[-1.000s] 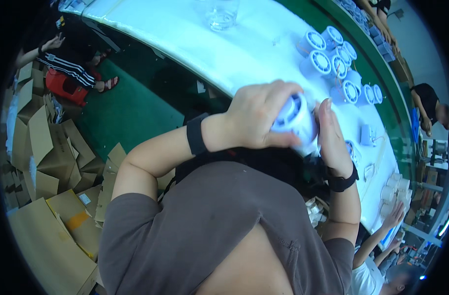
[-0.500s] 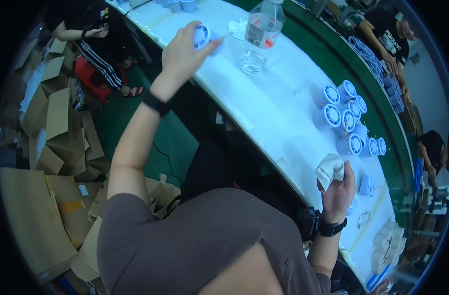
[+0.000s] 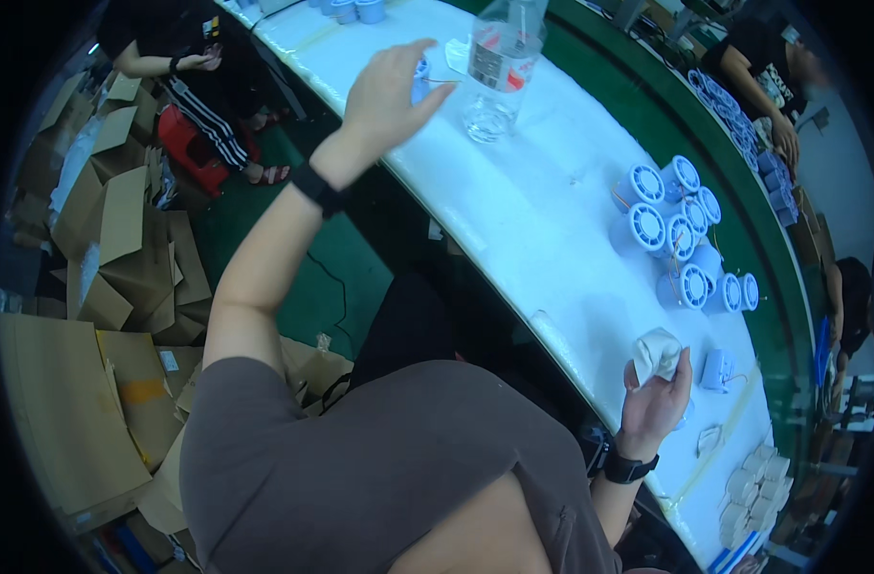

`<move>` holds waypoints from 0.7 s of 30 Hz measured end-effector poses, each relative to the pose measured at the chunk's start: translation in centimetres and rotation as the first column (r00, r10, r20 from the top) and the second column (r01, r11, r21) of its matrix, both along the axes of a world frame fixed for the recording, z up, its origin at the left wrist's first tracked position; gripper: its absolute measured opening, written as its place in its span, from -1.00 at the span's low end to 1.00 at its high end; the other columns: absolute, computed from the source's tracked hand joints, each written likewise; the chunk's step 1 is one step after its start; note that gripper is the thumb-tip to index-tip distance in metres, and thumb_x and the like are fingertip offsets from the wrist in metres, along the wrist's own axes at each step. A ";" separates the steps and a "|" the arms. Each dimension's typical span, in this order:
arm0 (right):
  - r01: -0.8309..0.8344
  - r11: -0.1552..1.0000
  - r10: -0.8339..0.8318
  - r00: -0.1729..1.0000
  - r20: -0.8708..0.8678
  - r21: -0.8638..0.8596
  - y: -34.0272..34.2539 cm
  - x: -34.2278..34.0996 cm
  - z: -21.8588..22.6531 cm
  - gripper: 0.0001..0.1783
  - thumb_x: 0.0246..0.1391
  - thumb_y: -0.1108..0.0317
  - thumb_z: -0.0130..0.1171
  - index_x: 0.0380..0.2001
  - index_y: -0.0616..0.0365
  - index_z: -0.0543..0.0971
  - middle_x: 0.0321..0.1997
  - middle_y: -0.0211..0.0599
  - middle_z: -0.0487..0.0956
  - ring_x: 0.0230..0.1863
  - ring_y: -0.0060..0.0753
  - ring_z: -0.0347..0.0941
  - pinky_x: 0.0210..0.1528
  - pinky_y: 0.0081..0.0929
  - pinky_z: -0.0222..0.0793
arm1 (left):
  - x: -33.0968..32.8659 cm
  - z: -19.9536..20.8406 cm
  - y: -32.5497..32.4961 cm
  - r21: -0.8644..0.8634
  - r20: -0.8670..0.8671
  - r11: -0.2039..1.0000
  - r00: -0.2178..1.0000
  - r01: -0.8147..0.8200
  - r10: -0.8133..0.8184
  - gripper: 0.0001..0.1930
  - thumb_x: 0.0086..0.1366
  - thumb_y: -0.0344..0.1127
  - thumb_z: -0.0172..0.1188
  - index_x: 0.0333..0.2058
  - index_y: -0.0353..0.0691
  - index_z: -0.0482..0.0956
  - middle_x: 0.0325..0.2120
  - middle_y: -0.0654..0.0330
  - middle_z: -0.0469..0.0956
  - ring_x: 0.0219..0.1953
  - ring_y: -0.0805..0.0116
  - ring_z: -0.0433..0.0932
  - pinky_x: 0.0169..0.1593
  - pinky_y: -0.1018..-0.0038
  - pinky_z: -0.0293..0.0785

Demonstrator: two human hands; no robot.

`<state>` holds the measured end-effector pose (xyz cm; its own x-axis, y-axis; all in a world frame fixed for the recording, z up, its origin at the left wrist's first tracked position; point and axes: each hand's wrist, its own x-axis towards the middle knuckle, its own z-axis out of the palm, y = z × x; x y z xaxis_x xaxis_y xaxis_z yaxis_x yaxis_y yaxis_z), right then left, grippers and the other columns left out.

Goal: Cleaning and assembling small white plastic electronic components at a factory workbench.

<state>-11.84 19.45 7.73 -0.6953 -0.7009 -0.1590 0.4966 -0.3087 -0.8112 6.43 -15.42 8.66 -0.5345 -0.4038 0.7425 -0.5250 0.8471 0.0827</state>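
Observation:
My left hand [image 3: 391,100] reaches over the far left part of the table with thumb and fingers spread apart. Just behind it stands a light-blue round plastic housing [image 3: 421,84] with a thin wire, partly hidden by the hand. Nothing shows between the spread fingertips. Over the right side of the table, my right hand [image 3: 655,407] grips a crumpled white cloth [image 3: 657,354]. Beyond that hand, a single light-blue housing [image 3: 717,370] lies by itself with a wire. A group of similar housings with slotted round faces [image 3: 645,228] sits farther back.
A clear plastic bottle [image 3: 494,86] stands right of my left hand. White ring-shaped parts [image 3: 743,483] are stacked at the table's right end, beside blue-handled tools [image 3: 738,553]. Open cardboard boxes [image 3: 64,411] crowd the left floor. Other people are seated around, one near a red stool [image 3: 188,153].
My left hand has let go of the housing, and its fingers have spread. My right hand, with the cloth, has shifted slightly down.

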 end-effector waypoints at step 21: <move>0.116 0.993 -0.091 0.896 -0.435 0.033 -0.3 0.5 0.8 -0.75 0.05 0.38 -0.17 -0.27 0.32 0.38 -0.24 -0.17 0.42 -0.36 -0.35 0.36 -0.37 -0.42 0.29 | -8.6 -0.1 15.7 0.422 0.030 0.655 0.712 0.627 -0.701 -0.28 -0.28 -0.25 0.22 -0.03 -0.18 0.19 -0.43 0.13 0.39 -0.32 0.18 0.34 -0.17 0.38 0.23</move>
